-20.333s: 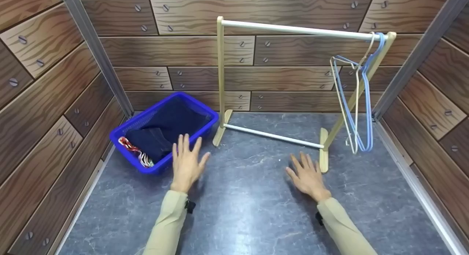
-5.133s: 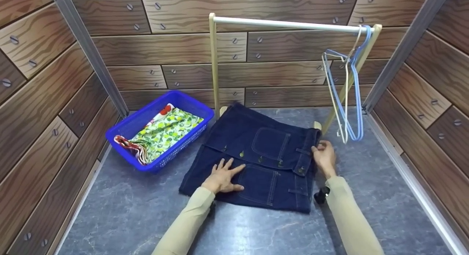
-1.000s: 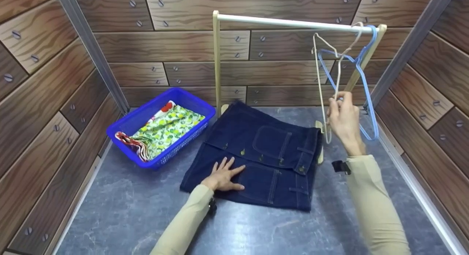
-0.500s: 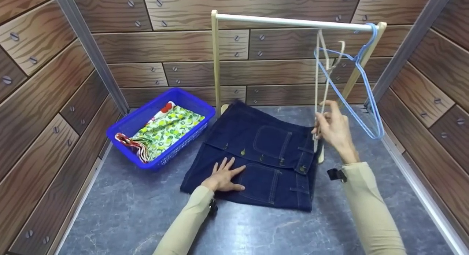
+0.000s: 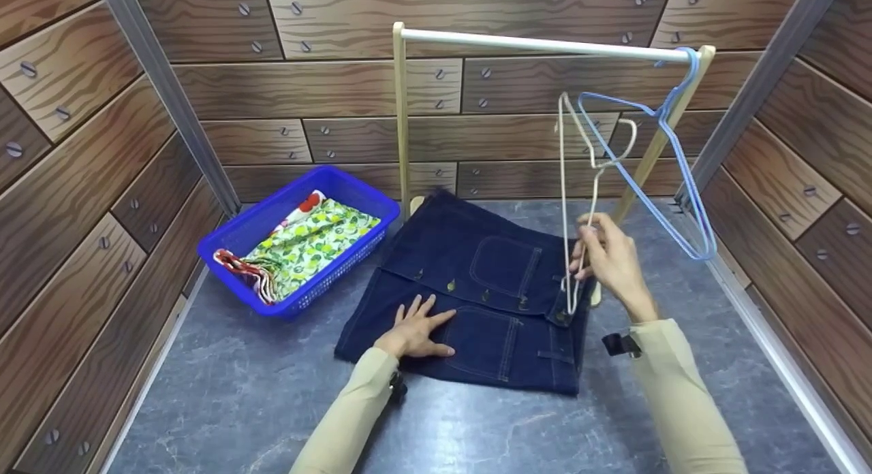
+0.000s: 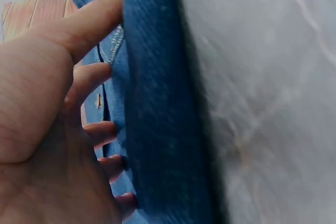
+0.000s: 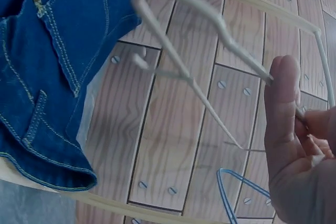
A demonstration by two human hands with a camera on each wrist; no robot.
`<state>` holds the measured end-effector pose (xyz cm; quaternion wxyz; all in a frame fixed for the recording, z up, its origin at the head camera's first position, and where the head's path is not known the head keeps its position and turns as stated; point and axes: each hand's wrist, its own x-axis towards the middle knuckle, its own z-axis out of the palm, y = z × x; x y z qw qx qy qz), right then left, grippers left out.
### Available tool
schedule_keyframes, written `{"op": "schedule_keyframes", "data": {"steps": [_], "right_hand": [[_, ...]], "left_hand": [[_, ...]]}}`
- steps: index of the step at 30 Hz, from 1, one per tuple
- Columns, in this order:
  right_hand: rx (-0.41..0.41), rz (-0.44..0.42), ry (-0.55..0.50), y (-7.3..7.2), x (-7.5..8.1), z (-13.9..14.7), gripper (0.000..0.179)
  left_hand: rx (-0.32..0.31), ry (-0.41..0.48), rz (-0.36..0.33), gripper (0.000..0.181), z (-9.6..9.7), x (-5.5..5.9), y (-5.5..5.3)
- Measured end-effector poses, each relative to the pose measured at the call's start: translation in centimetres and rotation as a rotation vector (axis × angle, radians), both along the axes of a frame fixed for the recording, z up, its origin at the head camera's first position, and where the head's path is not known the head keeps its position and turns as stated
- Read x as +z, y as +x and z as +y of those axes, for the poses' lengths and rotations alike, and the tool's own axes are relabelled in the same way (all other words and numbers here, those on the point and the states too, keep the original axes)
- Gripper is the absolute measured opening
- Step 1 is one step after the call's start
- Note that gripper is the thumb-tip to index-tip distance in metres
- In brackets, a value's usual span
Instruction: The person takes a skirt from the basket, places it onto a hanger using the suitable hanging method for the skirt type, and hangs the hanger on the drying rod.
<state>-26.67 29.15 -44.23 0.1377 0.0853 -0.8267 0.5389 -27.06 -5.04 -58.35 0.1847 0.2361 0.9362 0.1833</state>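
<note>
A dark blue denim skirt with a buttoned front lies flat on the floor, its waistband toward the right. My left hand rests on its near part with fingers spread; in the left wrist view the fingers touch the denim near its edge. My right hand grips a cream hanger by one side, between thumb and fingers. The hanger stands on end above the waistband, its hook pointing right; whether it touches the cloth I cannot tell. In the right wrist view the hanger is beside the skirt.
Behind the skirt stands a clothes rack with a white top rail. Blue hangers hang at its right end. At left is a blue basket holding lemon-print cloth and red-edged fabric. Wood-pattern walls enclose the floor.
The skirt left the basket for the floor earlier. In the last second my right hand has lifted the cream hanger off the rail and brought it left and down. My left hand has stayed put.
</note>
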Motion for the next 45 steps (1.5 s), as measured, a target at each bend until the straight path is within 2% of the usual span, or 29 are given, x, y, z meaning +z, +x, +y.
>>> {"op": "schedule_keyframes", "data": {"steps": [4,7,10,15,17,20,23,25,29,31,34,39,42,45], "right_hand": [[0.103,-0.062,-0.077,0.3,-0.7,0.1,0.030],[0.141,-0.108,-0.075,0.4,-1.2,0.3,0.025],[0.126,-0.141,-0.062,0.3,-1.8,0.5,0.021],[0.056,-0.164,-0.071,0.1,-2.7,1.0,0.029],[0.043,-0.163,-0.078,0.1,-3.1,1.2,0.028],[0.049,-0.178,-0.087,0.0,-3.7,1.4,0.030],[0.058,-0.209,-0.093,0.0,-4.3,1.7,0.029],[0.053,-0.227,-0.093,0.0,-4.6,1.8,0.027],[-0.015,-0.244,-0.090,-0.1,-5.0,2.0,0.027],[-0.059,-0.237,-0.087,-0.2,-5.1,2.1,0.033],[-0.110,-0.218,-0.083,-0.4,-5.3,2.3,0.034],[-0.107,-0.239,-0.099,-0.3,-5.8,2.7,0.043],[-0.120,-0.256,-0.127,-0.1,-5.8,2.8,0.045],[-0.152,-0.260,-0.143,-0.2,-5.8,3.0,0.043]], "left_hand": [[0.018,0.016,-0.008,0.078,0.0,0.1,0.1],[0.026,0.035,-0.013,0.076,0.1,0.3,0.2],[0.034,0.046,-0.019,0.073,0.4,0.5,0.3],[0.030,0.049,-0.002,0.066,1.1,0.6,0.6],[-0.005,0.062,0.022,0.067,1.5,0.7,0.8],[-0.103,0.084,0.049,0.074,2.1,0.7,1.1],[-0.193,0.111,0.050,0.081,2.8,0.7,1.2],[-0.216,0.115,0.039,0.081,3.2,0.8,1.1],[-0.187,0.098,0.025,0.064,4.2,1.3,1.1],[-0.159,0.081,0.020,0.064,4.7,1.5,1.1],[-0.124,0.043,0.025,0.082,5.5,1.8,1.4],[-0.115,-0.069,0.055,0.110,6.7,1.7,2.5],[-0.112,-0.125,0.060,0.117,7.2,1.7,3.0],[-0.115,-0.167,0.070,0.116,7.8,1.7,3.3]]}}
